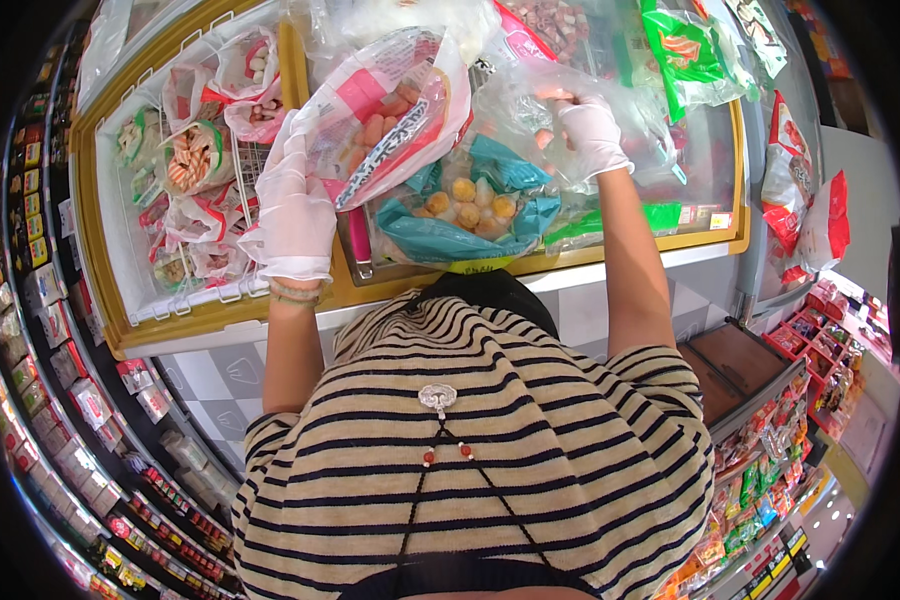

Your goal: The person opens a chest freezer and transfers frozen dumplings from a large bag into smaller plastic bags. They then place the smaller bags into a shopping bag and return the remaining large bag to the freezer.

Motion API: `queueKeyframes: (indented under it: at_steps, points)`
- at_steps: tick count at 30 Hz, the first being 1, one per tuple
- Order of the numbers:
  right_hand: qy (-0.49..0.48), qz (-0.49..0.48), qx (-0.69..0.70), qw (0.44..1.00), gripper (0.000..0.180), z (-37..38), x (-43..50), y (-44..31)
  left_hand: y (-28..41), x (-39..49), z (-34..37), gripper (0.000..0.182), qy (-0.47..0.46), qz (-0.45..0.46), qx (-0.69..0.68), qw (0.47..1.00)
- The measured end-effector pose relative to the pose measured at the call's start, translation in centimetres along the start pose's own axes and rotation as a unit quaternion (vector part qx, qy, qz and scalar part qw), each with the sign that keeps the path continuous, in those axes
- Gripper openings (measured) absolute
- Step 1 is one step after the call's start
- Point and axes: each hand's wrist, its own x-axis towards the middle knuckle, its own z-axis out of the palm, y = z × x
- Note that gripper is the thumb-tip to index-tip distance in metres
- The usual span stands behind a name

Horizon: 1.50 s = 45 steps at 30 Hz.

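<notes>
My left hand point(292, 202), in a thin white glove, holds the left edge of a pink-and-white printed plastic bag point(420, 142) with orange-pink frozen pieces inside. My right hand point(589, 131), gloved too, is at a clear plastic bag point(517, 97) with a few similar pieces; its fingers are bent around something by the bag, partly hidden by the film. Between my hands and nearer my body, an open teal bag point(465, 244) of round yellow-and-white frozen balls rests on the freezer's glass lid.
The chest freezer's open left part point(187, 187) holds a wire basket and several opened bags of frozen food. A green bag point(682, 60) lies at the upper right, red-and-white bags point(791, 165) at the right edge. Packed shelves point(67, 360) stand left, snack racks point(765, 465) lower right.
</notes>
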Motion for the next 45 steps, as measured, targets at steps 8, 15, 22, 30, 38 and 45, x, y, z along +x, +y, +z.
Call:
queueKeyframes:
  at_steps: [8,15,22,30,38,45]
  points:
    - [-0.124,0.189,0.487,0.844,0.031,-4.2,0.9,3.7,-0.2,0.4,-0.1,0.064,0.007,0.020,-0.017,1.000]
    - [-0.279,0.215,0.783,0.513,0.029,-4.3,-3.3,1.8,-0.9,0.2,0.1,0.062,0.010,0.024,-0.045,0.999]
    - [-0.363,0.210,0.818,0.394,0.012,-1.8,-8.7,-9.0,-0.8,0.1,0.4,0.060,0.019,0.009,-0.061,0.998]
    - [-0.335,0.144,0.593,0.718,0.010,7.2,-7.2,-20.2,-0.4,-0.4,0.9,0.057,0.020,-0.012,0.003,1.000]
    - [-0.228,-0.079,0.309,0.920,0.023,4.8,-10.4,-16.9,-0.1,0.1,1.6,0.061,0.020,-0.031,0.015,0.999]
    - [0.025,-0.064,0.100,0.993,0.022,-2.7,-4.8,-4.7,0.5,0.3,1.0,0.063,0.005,-0.024,0.042,0.999]
